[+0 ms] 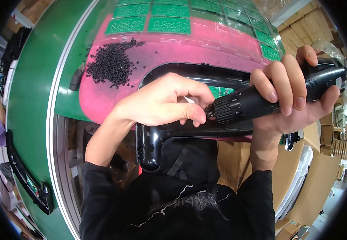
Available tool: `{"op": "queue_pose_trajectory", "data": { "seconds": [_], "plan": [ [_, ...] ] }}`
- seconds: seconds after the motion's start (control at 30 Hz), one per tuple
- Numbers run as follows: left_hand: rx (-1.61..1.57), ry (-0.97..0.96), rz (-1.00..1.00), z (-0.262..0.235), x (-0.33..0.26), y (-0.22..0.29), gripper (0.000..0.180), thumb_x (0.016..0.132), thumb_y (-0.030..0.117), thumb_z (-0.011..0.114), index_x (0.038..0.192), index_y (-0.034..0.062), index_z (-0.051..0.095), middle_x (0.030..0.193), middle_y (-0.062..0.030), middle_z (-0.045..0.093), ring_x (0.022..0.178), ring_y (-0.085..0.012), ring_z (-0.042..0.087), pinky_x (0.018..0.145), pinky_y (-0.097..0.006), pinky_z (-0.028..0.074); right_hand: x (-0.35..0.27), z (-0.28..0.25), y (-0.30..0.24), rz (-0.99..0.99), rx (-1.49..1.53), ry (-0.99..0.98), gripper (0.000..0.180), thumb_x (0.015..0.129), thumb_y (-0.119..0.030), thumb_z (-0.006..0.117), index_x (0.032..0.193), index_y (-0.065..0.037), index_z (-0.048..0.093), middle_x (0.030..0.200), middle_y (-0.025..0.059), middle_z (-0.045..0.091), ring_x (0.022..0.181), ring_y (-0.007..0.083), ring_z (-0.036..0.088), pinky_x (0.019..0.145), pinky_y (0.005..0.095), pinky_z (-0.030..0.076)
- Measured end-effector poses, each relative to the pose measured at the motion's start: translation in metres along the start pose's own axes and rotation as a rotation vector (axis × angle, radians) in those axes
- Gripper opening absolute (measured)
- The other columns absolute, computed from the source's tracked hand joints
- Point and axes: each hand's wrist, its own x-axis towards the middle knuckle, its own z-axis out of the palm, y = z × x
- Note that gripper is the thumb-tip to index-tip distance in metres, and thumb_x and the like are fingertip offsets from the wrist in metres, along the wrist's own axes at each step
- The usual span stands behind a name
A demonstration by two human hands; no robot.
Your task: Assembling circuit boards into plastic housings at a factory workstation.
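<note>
My right hand [283, 90] wraps fully around a black cylindrical power screwdriver with a ribbed collar [245, 105], above a glossy black curved plastic housing [152, 144]. My left hand [161, 102] nearly closes thumb and fingers at the driver's tip; whether they pinch anything, I cannot tell. A green printed circuit board [220, 92] already sits within the housing, its fastening hidden. Work looks unfinished: small black screw-like pieces [111, 64] lie heaped beyond the housing's left end.

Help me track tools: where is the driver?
In the head view, the driver is right of centre, gripped by the right hand, its front end close beside the left hand.
</note>
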Motion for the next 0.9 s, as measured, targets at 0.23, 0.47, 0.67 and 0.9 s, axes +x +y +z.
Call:
{"op": "queue_pose_trajectory", "data": {
  "seconds": [0.23,0.47,0.67,0.9],
  "plan": [
    [0.514,0.257,0.389,0.002,0.002,-0.006,0.008,0.075,-0.006,0.067,0.083,-0.0037,0.065,0.073,-0.0094,0.065,0.065,-0.0182,0.064,0.058,-0.029,0.05,-0.009,0.0,-0.004,-0.012,-0.139,0.011,0.047,0.085,-0.047,0.064,0.112,-0.011,0.047,0.063,-0.0048,0.049,0.05,0.0071,0.049,0.062,0.0291,0.042],
    [0.647,0.35,0.354,0.002,0.001,-0.011,0.004,0.081,0.0,0.069,0.083,-0.0021,0.066,0.076,-0.009,0.068,0.069,-0.0205,0.068,0.062,-0.028,0.053,-0.021,0.017,-0.005,-0.169,-0.354,-0.008,0.044,0.082,-0.043,0.068,0.108,-0.012,0.05,0.064,-0.005,0.051,0.052,0.0069,0.049,0.064,0.028,0.041],
    [0.602,0.321,0.385,0.007,-0.005,-0.009,0.014,0.075,0.005,0.076,0.083,-0.001,0.067,0.075,-0.0091,0.068,0.067,-0.0204,0.067,0.059,-0.029,0.052,-0.025,0.033,-0.006,-0.278,-0.567,-0.064,0.051,0.076,-0.047,0.072,0.108,-0.012,0.052,0.063,-0.0073,0.055,0.05,0.004,0.049,0.059,0.0233,0.041],
    [0.711,0.304,0.474,0.006,-0.01,-0.007,0.018,0.071,0.005,0.079,0.082,-0.0013,0.066,0.073,-0.0083,0.064,0.063,-0.0202,0.063,0.051,-0.029,0.048,-0.023,0.035,0.002,-0.255,-0.61,-0.142,0.053,0.078,-0.049,0.072,0.11,-0.012,0.051,0.063,-0.0067,0.057,0.05,0.0037,0.051,0.055,0.0237,0.045]
  ]
}}
